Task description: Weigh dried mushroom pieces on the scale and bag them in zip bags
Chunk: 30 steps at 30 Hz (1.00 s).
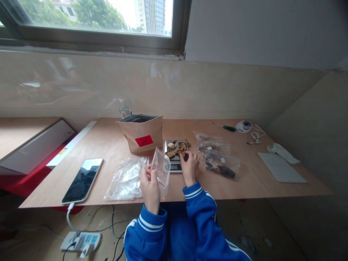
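My left hand (149, 181) pinches the rim of an empty clear zip bag (162, 167) and holds it upright over the table's front edge. My right hand (189, 166) reaches onto the metal tray of a small digital scale (176, 155), its fingers closed around brown dried pieces (177, 148) lying there. Both wrists wear blue sleeves with white stripes.
A brown paper pouch (141, 133) with a red label stands open behind the scale. A pile of empty clear bags (126, 179) lies to the left, filled zip bags (217, 159) to the right. A phone (83, 179), a screwdriver (225, 127) and white cloth (282, 152) also lie on the wooden table (108, 145).
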### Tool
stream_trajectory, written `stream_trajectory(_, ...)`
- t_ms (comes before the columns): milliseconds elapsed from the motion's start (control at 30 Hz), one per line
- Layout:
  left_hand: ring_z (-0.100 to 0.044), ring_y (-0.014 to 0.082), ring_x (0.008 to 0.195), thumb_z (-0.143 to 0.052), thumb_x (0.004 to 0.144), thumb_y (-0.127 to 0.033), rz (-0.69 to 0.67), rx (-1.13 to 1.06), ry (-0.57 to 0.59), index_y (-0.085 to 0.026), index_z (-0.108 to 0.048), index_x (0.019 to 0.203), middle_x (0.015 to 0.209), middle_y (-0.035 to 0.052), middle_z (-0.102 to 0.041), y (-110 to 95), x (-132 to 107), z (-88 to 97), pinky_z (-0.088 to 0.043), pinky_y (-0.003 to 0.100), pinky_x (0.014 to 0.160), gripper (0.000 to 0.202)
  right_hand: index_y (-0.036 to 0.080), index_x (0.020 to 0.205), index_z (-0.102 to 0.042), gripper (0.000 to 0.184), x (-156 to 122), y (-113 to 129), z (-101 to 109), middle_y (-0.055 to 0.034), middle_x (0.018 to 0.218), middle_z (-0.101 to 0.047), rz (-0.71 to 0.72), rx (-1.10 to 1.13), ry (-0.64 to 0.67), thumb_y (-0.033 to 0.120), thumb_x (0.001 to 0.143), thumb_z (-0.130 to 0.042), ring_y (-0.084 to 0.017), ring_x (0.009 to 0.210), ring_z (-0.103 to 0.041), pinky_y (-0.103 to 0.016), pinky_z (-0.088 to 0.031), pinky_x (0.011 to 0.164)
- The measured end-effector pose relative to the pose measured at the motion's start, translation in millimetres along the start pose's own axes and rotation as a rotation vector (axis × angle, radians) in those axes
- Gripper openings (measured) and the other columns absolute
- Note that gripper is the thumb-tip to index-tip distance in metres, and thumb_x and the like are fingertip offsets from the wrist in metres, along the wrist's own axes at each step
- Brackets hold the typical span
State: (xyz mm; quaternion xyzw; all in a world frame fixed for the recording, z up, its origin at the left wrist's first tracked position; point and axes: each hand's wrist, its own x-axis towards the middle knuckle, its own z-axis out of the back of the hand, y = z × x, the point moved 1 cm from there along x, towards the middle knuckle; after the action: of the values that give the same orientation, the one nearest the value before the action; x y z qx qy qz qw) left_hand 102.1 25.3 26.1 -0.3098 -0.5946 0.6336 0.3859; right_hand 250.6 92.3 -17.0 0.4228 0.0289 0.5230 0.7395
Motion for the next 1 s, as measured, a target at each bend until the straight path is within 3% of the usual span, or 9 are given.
stream_trajectory(267, -0.062, 0.0226, 0.099, -0.05, 0.079, -0.031, 0.058, -0.046, 0.057, -0.022, -0.036, 0.064, 0.101, 0.0076, -0.068, 1, -1, -3.7, -0.045, 0.035, 0.082, 0.022, 0.015, 0.088, -0.061, 0.015, 4, -4, 11, -0.0109, 0.091, -0.062, 0.029, 0.172, 0.035, 0.027, 0.085, -0.053, -0.024, 0.09, -0.053, -0.037, -0.041, 0.085)
stream_trajectory(500, -0.063, 0.0216, 0.095, -0.051, 0.079, -0.033, 0.045, 0.007, 0.047, -0.022, -0.037, 0.064, 0.099, 0.007, -0.069, 1, -2, -3.4, -0.045, 0.032, 0.074, 0.024, 0.014, 0.083, -0.063, 0.023, 7, -6, 18, -0.0116, 0.088, -0.066, -0.083, 0.321, 0.066, 0.037, 0.08, -0.058, -0.023, 0.085, -0.058, -0.038, -0.044, 0.08)
stream_trajectory(633, -0.064, 0.0219, 0.092, -0.051, 0.078, -0.033, 0.046, -0.01, 0.037, -0.022, -0.037, 0.063, 0.097, 0.0076, -0.07, 5, -1, -4.4, -0.045, 0.033, 0.073, 0.024, 0.013, 0.088, -0.064, 0.037, 9, 13, 40, -0.0107, 0.086, -0.07, -0.25, 0.653, 0.134, 0.046, 0.073, -0.066, -0.022, 0.081, -0.063, -0.035, -0.049, 0.075)
stream_trajectory(733, -0.063, 0.0214, 0.09, -0.051, 0.078, -0.034, 0.036, 0.018, 0.037, -0.022, -0.038, 0.063, 0.093, 0.0066, -0.069, 7, -1, -6.7, -0.045, 0.033, 0.074, 0.023, 0.014, 0.089, -0.066, 0.037, 5, 39, 58, -0.0093, 0.086, -0.071, -0.231, 0.774, 0.235, 0.046, 0.072, -0.068, -0.021, 0.08, -0.064, -0.033, -0.05, 0.074)
stream_trajectory(867, -0.061, 0.0202, 0.082, -0.048, 0.079, -0.035, -0.003, 0.136, 0.052, -0.022, -0.042, 0.065, 0.091, 0.0055, -0.066, 8, -3, -10.4, -0.044, 0.035, 0.075, 0.02, 0.016, 0.084, -0.069, 0.027, -4, 60, 61, -0.0068, 0.083, -0.071, -0.129, 0.692, 0.478, 0.041, 0.073, -0.067, -0.019, 0.076, -0.062, -0.032, -0.05, 0.071)
stream_trajectory(1000, -0.06, 0.0224, 0.09, -0.047, 0.082, -0.039, -0.046, 0.156, 0.034, -0.022, -0.042, 0.068, 0.103, 0.0085, -0.064, 6, -8, -12.1, -0.043, 0.037, 0.08, 0.022, 0.018, 0.081, -0.07, 0.017, -8, 57, 55, -0.0071, 0.084, -0.067, -0.054, 0.443, 0.41, 0.033, 0.072, -0.067, -0.02, 0.077, -0.058, -0.035, -0.048, 0.074)
